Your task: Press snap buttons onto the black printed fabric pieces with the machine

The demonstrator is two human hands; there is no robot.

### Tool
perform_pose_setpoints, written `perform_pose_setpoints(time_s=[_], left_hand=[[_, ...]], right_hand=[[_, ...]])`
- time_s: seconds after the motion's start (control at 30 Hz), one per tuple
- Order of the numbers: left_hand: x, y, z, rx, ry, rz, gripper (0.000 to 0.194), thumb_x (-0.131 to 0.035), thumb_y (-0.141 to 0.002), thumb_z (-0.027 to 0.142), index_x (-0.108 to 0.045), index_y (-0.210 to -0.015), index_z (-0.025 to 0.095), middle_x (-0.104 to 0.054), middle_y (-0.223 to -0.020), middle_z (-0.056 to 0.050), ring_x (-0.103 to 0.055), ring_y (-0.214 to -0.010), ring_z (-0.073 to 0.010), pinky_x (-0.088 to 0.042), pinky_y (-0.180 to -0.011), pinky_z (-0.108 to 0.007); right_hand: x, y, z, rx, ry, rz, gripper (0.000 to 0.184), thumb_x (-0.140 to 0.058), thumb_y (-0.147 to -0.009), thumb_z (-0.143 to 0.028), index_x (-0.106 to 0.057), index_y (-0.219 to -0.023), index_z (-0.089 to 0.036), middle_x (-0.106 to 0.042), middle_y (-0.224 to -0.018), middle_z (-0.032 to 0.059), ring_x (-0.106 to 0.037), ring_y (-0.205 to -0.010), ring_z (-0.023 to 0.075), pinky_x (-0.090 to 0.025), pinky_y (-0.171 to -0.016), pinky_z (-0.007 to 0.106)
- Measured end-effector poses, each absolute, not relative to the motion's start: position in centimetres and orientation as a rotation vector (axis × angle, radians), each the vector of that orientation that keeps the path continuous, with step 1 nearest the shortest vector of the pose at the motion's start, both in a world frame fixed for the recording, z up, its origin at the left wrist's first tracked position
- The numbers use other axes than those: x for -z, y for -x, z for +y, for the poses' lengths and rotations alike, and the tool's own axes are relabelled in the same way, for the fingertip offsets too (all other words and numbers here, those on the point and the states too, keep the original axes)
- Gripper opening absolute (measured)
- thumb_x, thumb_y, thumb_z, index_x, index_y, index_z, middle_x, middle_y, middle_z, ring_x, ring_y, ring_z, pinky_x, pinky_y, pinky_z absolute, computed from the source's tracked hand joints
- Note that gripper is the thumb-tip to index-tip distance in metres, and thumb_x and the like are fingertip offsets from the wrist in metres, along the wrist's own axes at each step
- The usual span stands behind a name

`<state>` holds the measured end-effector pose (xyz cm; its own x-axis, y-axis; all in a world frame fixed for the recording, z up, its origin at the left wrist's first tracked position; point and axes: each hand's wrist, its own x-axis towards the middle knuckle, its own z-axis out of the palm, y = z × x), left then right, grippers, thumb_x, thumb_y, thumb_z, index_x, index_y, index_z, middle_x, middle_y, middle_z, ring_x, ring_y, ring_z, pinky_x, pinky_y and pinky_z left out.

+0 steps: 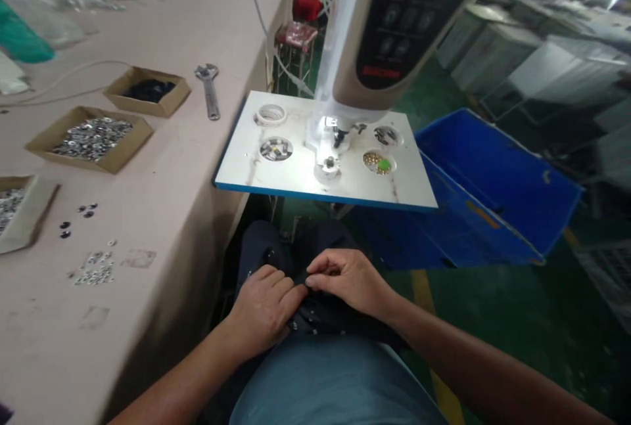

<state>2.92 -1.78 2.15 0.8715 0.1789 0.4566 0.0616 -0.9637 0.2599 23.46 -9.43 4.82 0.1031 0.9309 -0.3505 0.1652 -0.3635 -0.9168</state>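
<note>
My left hand (267, 305) rests in my lap with its fingers curled and pressed into dark cloth (315, 320) dotted with small shiny bits. Whether this cloth is a separate piece or my trousers, I cannot tell. Beside it, my right hand (352, 278) is closed in a pinch, thumb and forefinger together near my left thumb. Whatever lies between those fingertips is hidden or too small to name. Ahead of both hands stands a lit press machine (340, 77) on a white board (290, 182), with small metal parts (276, 149) and gold-coloured pieces (375, 162) in round cut-outs.
On the table (162, 215) at left are a cardboard tray of metal parts (93, 139), a tray with black pieces (148, 90), an adjustable wrench (210, 91) and loose small rings (96, 268). A blue bin (497, 182) stands right of the board.
</note>
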Motion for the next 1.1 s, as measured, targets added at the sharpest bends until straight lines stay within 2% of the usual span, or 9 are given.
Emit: perform_pose_setpoints(time_s=[0.17,0.3,0.43,0.63,0.77,0.9,1.1], left_hand=[[-3.4,-3.0,-3.4,-0.712,-2.834,0.156,0.023,-0.045,-0.089,0.013,-0.061,-0.105,0.011,-0.061,-0.072,-0.004,-0.055,-0.066,-0.0194,-0.045,-0.065,-0.037],[-4.1,-2.8,-4.3,-0.675,-2.839,0.194,0.023,-0.046,-0.090,0.015,-0.061,-0.108,0.012,-0.064,-0.075,-0.006,-0.057,-0.069,-0.0207,-0.045,-0.068,-0.038],[-4.6,-2.8,-5.0,-0.666,-2.839,0.220,0.023,-0.047,-0.092,0.016,-0.062,-0.109,0.011,-0.064,-0.075,-0.006,-0.056,-0.069,-0.0206,-0.045,-0.069,-0.037],[-5.7,-3.3,-5.2,-0.634,-2.844,0.166,0.024,-0.043,-0.095,0.017,-0.062,-0.106,0.011,-0.064,-0.074,-0.007,-0.056,-0.069,-0.0207,-0.045,-0.069,-0.038],[-6.3,-3.7,-5.1,-0.604,-2.854,0.136,0.026,-0.042,-0.097,0.020,-0.063,-0.109,0.010,-0.065,-0.076,-0.007,-0.057,-0.071,-0.0207,-0.046,-0.069,-0.038],[-6.7,-3.9,-5.1,-0.587,-2.853,0.123,0.026,-0.041,-0.098,0.020,-0.063,-0.108,0.011,-0.066,-0.079,-0.007,-0.057,-0.072,-0.0203,-0.046,-0.070,-0.038],[-7.0,-3.9,-5.3,-0.613,-2.857,0.114,0.024,-0.041,-0.098,0.019,-0.063,-0.105,0.012,-0.066,-0.075,-0.006,-0.059,-0.070,-0.0201,-0.047,-0.069,-0.037]], right_hand=[[-4.4,-23.7,-12.2,-1.206,1.631,-1.236,0.005,-0.078,-0.079,-0.021,-0.078,-0.083,-0.018,-0.076,-0.079,0.0008,-0.068,-0.072,0.0139,-0.050,-0.066,0.022],[-3.8,-24.1,-13.4,-1.143,1.486,-1.342,0.007,-0.076,-0.083,-0.020,-0.079,-0.089,-0.021,-0.076,-0.087,0.0013,-0.070,-0.081,0.0145,-0.052,-0.077,0.024],[-4.0,-24.3,-14.1,-1.104,1.413,-1.373,0.009,-0.074,-0.085,-0.021,-0.079,-0.093,-0.022,-0.077,-0.092,0.0021,-0.071,-0.085,0.0155,-0.053,-0.080,0.026],[-5.0,-24.6,-13.8,-1.145,1.478,-1.251,0.007,-0.079,-0.080,-0.024,-0.078,-0.086,-0.020,-0.075,-0.080,0.0002,-0.067,-0.071,0.0135,-0.049,-0.067,0.022],[-5.5,-24.5,-13.4,-1.201,1.455,-1.150,0.010,-0.081,-0.077,-0.027,-0.077,-0.082,-0.019,-0.074,-0.076,0.0000,-0.065,-0.068,0.0131,-0.049,-0.063,0.022],[-5.4,-24.3,-13.5,-1.419,1.374,-1.014,0.010,-0.079,-0.076,-0.026,-0.076,-0.080,-0.017,-0.072,-0.072,-0.0001,-0.064,-0.065,0.0122,-0.049,-0.062,0.022],[-4.6,-24.4,-13.7,-1.670,1.219,-0.809,0.021,-0.084,-0.071,-0.032,-0.074,-0.080,-0.016,-0.070,-0.067,-0.0005,-0.062,-0.061,0.0111,-0.049,-0.061,0.022]])
